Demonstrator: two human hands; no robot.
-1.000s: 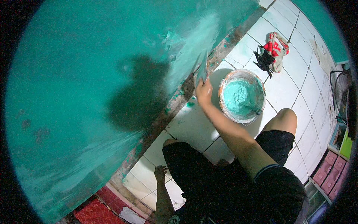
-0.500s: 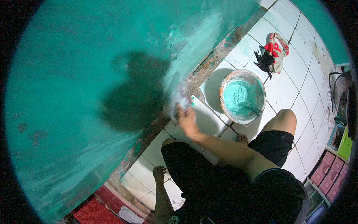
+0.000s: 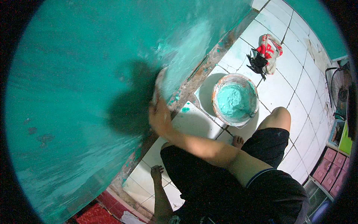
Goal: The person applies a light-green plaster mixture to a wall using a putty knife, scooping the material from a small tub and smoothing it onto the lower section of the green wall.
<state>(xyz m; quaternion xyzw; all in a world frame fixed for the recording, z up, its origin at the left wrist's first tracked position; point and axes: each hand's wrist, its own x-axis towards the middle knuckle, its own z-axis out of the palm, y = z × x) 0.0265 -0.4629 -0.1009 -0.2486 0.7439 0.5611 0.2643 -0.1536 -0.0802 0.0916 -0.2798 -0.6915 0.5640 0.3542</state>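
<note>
A flat, pale-bladed hand tool (image 3: 160, 80) is held in the right hand (image 3: 159, 117) against the lower part of a green painted wall (image 3: 67, 93). The fingers appear to be closed around it, although the hand is blurred and the exact grip cannot be made out. The left hand (image 3: 157, 172) is hung low beside the left knee, its fingers loosely bent; nothing is seen to be held in it.

A round, smeared bucket with an orange-stained rim (image 3: 214, 98) is set on the white tiled floor (image 3: 287, 74), to the right of the tool hand and well apart from it. Thick mint-green paste (image 3: 234, 98) is contained in it. A paler streaked patch (image 3: 194, 39) is borne by the wall just above the rough brown strip at its foot (image 3: 205, 67).

The step in hand is judged to be the spreading or smoothing of paste. For the next move, steady, even pressure and a shallow blade angle seem to be called for.
</note>
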